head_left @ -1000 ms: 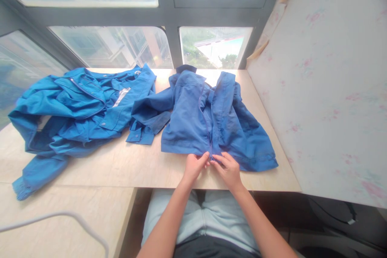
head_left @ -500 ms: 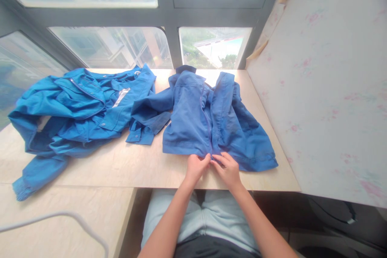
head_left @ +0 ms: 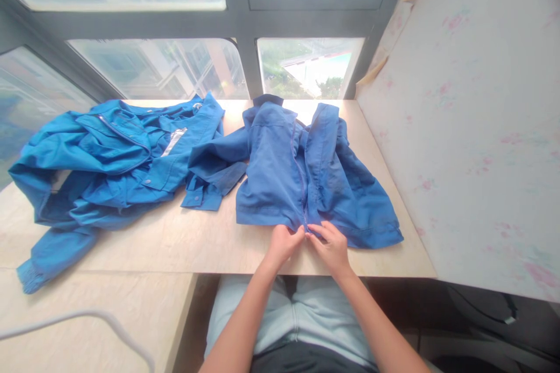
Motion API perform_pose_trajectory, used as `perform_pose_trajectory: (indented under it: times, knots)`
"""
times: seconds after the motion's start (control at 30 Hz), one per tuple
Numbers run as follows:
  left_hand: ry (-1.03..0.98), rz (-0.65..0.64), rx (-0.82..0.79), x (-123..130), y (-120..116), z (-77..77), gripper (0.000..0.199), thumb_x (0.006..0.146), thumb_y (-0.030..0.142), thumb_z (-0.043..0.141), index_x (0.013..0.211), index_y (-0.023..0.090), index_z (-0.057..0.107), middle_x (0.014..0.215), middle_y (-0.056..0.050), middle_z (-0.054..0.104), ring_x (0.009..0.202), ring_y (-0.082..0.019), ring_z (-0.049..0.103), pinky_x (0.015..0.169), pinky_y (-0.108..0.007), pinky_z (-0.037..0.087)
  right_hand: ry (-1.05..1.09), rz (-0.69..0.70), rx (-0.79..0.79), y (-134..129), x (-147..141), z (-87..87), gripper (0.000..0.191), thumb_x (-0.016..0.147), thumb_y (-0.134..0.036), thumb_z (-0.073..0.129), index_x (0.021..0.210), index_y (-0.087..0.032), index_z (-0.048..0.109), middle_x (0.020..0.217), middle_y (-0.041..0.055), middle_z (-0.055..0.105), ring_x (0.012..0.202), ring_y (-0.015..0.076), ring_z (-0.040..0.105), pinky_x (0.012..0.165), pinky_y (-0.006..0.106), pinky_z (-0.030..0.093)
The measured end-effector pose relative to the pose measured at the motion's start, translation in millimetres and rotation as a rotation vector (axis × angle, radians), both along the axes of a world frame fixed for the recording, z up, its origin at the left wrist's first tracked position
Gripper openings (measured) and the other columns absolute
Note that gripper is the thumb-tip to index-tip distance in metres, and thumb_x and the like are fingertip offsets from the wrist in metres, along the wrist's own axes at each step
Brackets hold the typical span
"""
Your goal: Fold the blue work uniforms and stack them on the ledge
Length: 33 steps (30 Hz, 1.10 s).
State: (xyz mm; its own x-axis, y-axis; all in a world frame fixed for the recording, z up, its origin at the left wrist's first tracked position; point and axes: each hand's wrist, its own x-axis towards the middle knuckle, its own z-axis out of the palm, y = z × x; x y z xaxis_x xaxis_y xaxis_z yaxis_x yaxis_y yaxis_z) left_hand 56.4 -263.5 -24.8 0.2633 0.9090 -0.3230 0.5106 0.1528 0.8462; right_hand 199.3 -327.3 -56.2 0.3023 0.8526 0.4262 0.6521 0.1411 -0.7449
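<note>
While the blue jacket [head_left: 271, 169] lies at the frame's centre, the left hand [head_left: 283, 245] and right hand [head_left: 331, 248] pinch its bottom edge (right by the zipper [head_left: 299, 172]); above them, the fronts look unfastened.

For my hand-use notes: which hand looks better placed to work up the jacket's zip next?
Probably the left hand: its fingertips meet the bottom of the zip, whose visible teeth edge the panel on that side. The right hand is nearly as close; the slider can't be made out.
</note>
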Motion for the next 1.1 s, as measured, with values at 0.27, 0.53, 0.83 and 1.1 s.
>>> perform_pose_trajectory:
  times: [0.27,0.53,0.83,1.1]
  knots:
    - [0.128,-0.033,0.065,-9.8,-1.1,-6.9,0.052,0.083,0.052,0.054,0.042,0.021,0.049,0.039,-0.001,0.047,0.039,-0.012,0.040,0.048,-0.028,0.022,0.023,0.075,-0.030,4.1,-0.2,5.2,0.019,0.095,-0.027,0.058,0.090,-0.021,0.076,0.086,0.0058,0.067,0.077,0.0170,0.065,0.070,0.028,0.057]
    - [0.170,-0.139,-0.062,-11.1,4.4,0.9,0.054,0.085,0.053,0.051,0.047,0.016,0.057,0.042,-0.001,0.048,0.043,-0.012,0.044,0.050,-0.027,0.026,0.020,0.126,-0.067,5.1,1.2,6.4,0.017,0.095,-0.025,0.058,0.091,-0.022,0.075,0.089,0.0061,0.064,0.082,0.0180,0.063,0.072,0.030,0.055]
    - [0.024,-0.109,0.032,-14.8,-15.8,8.4,0.037,0.084,0.043,0.054,0.068,0.013,0.069,0.059,-0.003,0.064,0.055,-0.015,0.055,0.055,-0.024,0.036,-0.138,-0.004,0.050,29.8,8.5,42.8,0.015,0.092,-0.024,0.062,0.087,-0.026,0.077,0.113,0.0077,0.066,0.110,0.0258,0.055,0.084,0.041,0.054]
    - [-0.124,0.020,-0.002,-28.4,-46.9,12.6,0.032,0.081,0.043,0.059,0.076,0.014,0.071,0.062,-0.005,0.068,0.062,-0.020,0.064,0.059,-0.025,0.045,-0.205,-0.029,0.136,98.9,37.9,93.8,0.014,0.091,-0.026,0.065,0.084,-0.026,0.077,0.100,0.0055,0.070,0.103,0.0240,0.057,0.093,0.040,0.052]
